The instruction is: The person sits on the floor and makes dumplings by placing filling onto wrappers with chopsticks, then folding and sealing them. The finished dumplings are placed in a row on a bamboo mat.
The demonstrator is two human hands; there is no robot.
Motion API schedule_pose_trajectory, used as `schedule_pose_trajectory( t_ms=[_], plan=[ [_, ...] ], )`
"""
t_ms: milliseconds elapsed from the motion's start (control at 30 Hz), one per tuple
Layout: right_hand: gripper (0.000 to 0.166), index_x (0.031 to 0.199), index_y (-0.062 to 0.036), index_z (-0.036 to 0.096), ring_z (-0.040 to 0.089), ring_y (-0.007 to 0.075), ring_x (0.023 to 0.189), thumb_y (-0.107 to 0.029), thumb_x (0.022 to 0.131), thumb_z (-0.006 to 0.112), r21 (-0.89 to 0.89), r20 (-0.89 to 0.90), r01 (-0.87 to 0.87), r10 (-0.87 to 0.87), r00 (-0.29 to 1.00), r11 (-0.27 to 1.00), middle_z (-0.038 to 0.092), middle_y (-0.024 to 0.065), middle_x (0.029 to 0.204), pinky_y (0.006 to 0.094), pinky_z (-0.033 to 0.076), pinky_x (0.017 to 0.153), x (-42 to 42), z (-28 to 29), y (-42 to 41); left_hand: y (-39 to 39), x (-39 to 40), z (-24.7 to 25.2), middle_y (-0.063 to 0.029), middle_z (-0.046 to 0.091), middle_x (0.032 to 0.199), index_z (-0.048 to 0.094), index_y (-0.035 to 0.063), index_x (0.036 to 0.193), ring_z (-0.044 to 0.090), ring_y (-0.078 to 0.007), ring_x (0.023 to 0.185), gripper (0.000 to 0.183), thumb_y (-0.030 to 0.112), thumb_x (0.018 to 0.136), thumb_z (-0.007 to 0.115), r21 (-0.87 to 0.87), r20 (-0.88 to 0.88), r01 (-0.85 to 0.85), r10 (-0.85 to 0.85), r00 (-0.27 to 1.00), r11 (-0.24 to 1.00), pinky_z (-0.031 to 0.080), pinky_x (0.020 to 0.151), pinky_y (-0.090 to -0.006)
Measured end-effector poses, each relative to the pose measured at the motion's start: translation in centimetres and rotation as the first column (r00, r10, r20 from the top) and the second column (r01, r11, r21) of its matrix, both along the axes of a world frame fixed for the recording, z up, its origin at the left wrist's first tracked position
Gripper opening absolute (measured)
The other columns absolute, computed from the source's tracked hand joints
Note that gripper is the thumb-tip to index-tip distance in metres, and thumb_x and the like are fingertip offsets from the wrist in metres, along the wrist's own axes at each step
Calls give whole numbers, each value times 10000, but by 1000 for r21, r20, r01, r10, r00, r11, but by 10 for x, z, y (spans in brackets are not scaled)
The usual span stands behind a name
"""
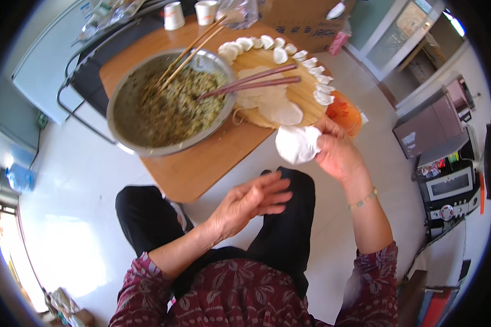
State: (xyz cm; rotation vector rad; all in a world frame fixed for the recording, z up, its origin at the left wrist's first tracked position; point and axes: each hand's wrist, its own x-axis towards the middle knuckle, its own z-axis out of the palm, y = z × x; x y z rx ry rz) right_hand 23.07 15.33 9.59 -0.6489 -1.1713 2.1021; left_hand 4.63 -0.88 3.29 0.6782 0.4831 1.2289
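Observation:
Between the thumb and fingers of my right hand (337,149) hangs a round white dumpling wrapper (293,144), just off the table's near edge. My left hand (251,200) hovers above my lap, fingers apart and nothing in it. On the table a large metal bowl (118,133) holds chopped green-brown filling (180,110). Light wooden chopsticks (191,53) and dark reddish chopsticks (262,81) lean in it. Beyond my right hand, a round wooden board (307,110) carries several flat wrappers (280,108) and a curved row of folded dumplings (311,62) along its far rim.
Two paper cups (174,16) and a plastic bag (239,14) stand at the table's (196,175) back. An orange container (344,114) sits beyond the board's right side. Behind is a cardboard box (302,24). A black metal-framed rack (94,73) adjoins the table's left.

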Motion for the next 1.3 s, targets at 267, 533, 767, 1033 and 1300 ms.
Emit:
schedule_pose_trajectory(
  t_ms=[267,533,767,1033,1300],
  plan=[
    [381,1186,15,467,614,116,780,43,832,605,182,290,-54,-1,957,982,648,133,976,246,524,634,-44,2,-90,-25,3,4,-74,623,1141,590,24,1181,585,-180,1026,327,208,910,597,-223,-111,-348,331,937,910,492,916,-418],
    [456,1266,30,444,649,135,766,-5,847,620,341,378,-24,-114,919,940,639,137,966,226,537,593,-53,11,-93,-51,-26,8,-137,622,1133,567,-15,1181,614,-223,1018,276,61,917,543,-97,-273,-555,514,813,826,509,909,-368],
    [569,1320,25,408,545,79,655,-175,858,673,525,154,179,-300,942,832,567,47,885,204,456,540,-85,21,-31,-67,-60,46,-154,649,1057,552,-45,1162,640,-256,963,345,130,875,630,-90,-272,-462,424,864,882,531,851,-375],
    [363,1096,26,615,472,56,591,-270,889,643,693,116,201,-382,917,692,557,3,751,209,413,548,-141,53,17,-43,-134,110,-212,642,999,545,-46,1124,666,-322,846,393,168,825,686,97,-157,-733,738,657,673,574,732,-431],
    [246,1034,35,627,634,154,781,-175,909,599,774,227,-22,-246,942,633,633,95,890,277,559,694,-133,88,28,29,-200,132,-167,627,1076,542,-83,1140,631,-258,992,271,63,912,539,189,17,-698,708,706,691,517,909,-399]
  ],
)
